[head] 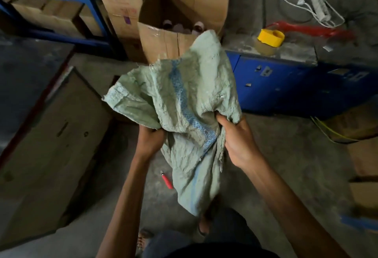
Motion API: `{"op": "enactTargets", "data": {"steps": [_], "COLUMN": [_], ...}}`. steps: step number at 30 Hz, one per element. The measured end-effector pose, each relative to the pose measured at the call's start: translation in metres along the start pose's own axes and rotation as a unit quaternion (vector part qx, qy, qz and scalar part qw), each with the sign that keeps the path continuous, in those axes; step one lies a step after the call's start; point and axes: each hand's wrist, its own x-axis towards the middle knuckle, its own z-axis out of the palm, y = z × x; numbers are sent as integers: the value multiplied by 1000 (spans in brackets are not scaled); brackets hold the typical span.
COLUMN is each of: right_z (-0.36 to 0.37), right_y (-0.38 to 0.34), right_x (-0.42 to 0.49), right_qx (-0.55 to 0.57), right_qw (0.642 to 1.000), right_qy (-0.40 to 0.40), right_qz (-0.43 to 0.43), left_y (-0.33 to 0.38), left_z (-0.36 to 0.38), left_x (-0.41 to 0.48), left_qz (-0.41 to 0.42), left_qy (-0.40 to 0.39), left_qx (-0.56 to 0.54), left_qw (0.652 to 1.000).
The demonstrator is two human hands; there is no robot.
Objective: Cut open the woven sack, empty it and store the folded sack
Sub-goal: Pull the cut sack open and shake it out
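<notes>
A crumpled pale-green woven sack [184,102] with a blue stripe hangs limp in front of me, held up over the floor. My left hand [150,140] grips its left side from below. My right hand [238,139] clutches a bunch of fabric on its right side. The sack's upper end rises toward an open cardboard box [163,40] with several pale rolls inside. A red-handled cutter [167,180] lies on the concrete floor below the sack, near my feet.
A large flat cardboard box [47,145] lies at the left. A blue cabinet [286,85] at the right carries a yellow tape dispenser [271,37], red plastic strip and a white power strip. Blue shelving with cartons stands at the back left. More cartons sit at the right edge.
</notes>
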Motion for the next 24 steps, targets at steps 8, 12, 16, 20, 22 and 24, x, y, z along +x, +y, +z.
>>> {"op": "enactTargets", "data": {"steps": [8,12,16,20,22,24], "right_z": [-66,-76,-65,-54,-48,-38], "right_y": [53,64,65,67,74,86], "right_x": [74,108,131,157,171,189], "right_qx": [-59,-58,-71,-87,-106,-130], "right_qw": [991,990,992,992,992,990], "right_qy": [60,75,56,64,64,55], "right_qz": [105,108,91,63,38,16], "left_y": [-83,-114,-132,-150,-164,-176], "left_z": [73,93,94,80,73,69], "left_x": [45,67,95,116,130,149], "left_qz": [-88,-128,-146,-180,-186,-207], "left_qy": [-37,-15,-11,-35,-39,-41], "left_qx": [75,103,128,157,182,207], "left_qw": [993,986,981,971,965,956]}}
